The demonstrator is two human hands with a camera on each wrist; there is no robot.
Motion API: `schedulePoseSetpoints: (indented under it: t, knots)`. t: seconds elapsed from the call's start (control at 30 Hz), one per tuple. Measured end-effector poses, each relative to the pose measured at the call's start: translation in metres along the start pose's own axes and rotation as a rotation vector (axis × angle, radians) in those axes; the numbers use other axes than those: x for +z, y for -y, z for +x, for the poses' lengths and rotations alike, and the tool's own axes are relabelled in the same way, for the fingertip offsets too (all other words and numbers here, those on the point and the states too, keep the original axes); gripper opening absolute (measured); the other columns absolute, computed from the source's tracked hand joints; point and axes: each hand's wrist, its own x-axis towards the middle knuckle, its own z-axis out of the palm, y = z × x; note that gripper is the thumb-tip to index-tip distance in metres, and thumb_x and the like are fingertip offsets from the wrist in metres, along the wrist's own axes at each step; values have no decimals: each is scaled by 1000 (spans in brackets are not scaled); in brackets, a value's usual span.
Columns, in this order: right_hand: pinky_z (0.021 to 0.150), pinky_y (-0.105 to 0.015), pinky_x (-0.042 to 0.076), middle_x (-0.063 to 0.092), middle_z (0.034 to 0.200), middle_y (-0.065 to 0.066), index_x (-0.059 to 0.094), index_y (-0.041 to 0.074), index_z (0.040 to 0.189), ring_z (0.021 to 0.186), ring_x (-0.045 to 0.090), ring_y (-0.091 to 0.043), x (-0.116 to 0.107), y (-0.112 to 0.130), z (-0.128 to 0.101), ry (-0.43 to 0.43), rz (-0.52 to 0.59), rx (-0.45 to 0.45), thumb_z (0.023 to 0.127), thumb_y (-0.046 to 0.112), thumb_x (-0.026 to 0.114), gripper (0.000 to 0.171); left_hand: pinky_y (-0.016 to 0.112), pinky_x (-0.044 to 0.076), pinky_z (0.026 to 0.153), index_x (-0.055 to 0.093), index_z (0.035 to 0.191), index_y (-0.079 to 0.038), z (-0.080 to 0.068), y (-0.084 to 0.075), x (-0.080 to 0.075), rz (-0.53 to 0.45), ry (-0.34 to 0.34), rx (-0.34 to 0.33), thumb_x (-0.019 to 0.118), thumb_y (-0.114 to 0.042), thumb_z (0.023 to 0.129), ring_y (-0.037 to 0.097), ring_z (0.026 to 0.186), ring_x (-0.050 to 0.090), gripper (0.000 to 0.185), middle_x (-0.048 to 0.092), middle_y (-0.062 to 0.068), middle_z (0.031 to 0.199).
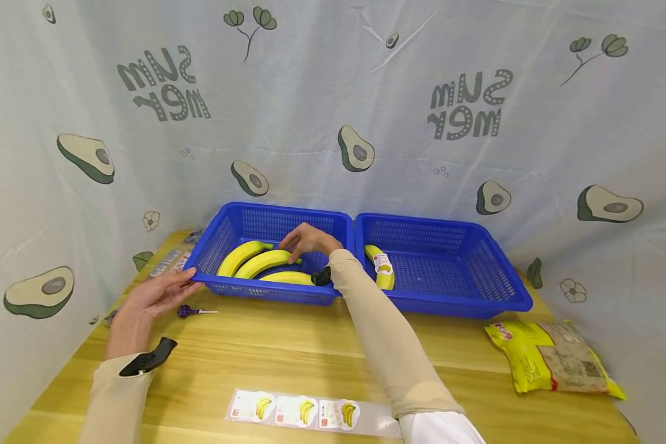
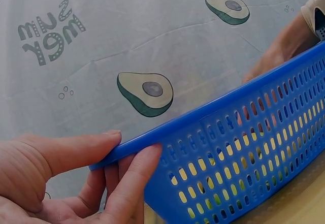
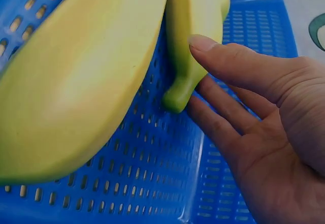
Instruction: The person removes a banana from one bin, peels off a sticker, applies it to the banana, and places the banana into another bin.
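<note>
My left hand [image 1: 163, 293] pinches the front left corner of the left blue basket [image 1: 272, 296], thumb over the rim and fingers beneath it. Inside that basket lie three yellow bananas. My right hand [image 1: 311, 239] reaches in over the basket and pinches the middle banana [image 1: 261, 264] near its green-tipped end. In the right wrist view the thumb lies on this banana [image 3: 195, 26], with the fingers along its other side. Another banana [image 1: 235, 258] lies to its left. The front banana [image 1: 285, 278] is partly hidden by the basket wall and my wrist.
A second blue basket [image 1: 494, 305] adjoins on the right, holding a banana with a label [image 1: 386, 282]. In front lies a strip of banana stickers [image 1: 296, 412]. A purple lollipop [image 1: 185, 311] is near my left hand, a yellow packet [image 1: 555, 357] at right. A printed curtain [image 1: 311, 92] hangs behind.
</note>
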Motion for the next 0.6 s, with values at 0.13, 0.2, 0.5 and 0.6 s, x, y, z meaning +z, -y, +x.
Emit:
schedulePoseSetpoints:
  t: [0.13, 0.2, 0.5, 0.6]
  knots:
    - [105, -39, 60, 72, 139, -16, 72, -2, 136, 129, 68, -33, 3, 1, -2, 2, -19, 12, 90, -8, 83, 48, 36, 62, 100, 69, 108, -1, -1, 1, -1, 3, 1, -3, 52, 7, 109, 28, 96, 78, 19, 70, 17, 104]
    - [105, -40, 60, 72, 139, -16, 73, -1, 136, 129, 68, -34, 4, 2, -2, 1, -32, 18, 89, -8, 83, 48, 36, 62, 100, 69, 108, -1, -1, 1, -1, 1, 6, -5, 52, 7, 109, 28, 96, 78, 19, 71, 17, 104]
    - [103, -39, 61, 74, 134, -14, 76, 1, 131, 126, 70, -31, 7, 2, -2, -7, -85, 24, 89, -7, 83, 43, 36, 63, 98, 69, 108, 0, 0, 1, -1, 3, 14, -10, 54, 7, 109, 28, 95, 78, 17, 72, 18, 104]
    - [101, -38, 63, 76, 130, -14, 78, 1, 127, 123, 71, -31, 6, 3, -2, -19, -110, 16, 89, -7, 84, 39, 36, 63, 98, 69, 110, -3, 0, 0, -2, -2, 17, -10, 53, 7, 109, 29, 95, 78, 18, 72, 18, 104]
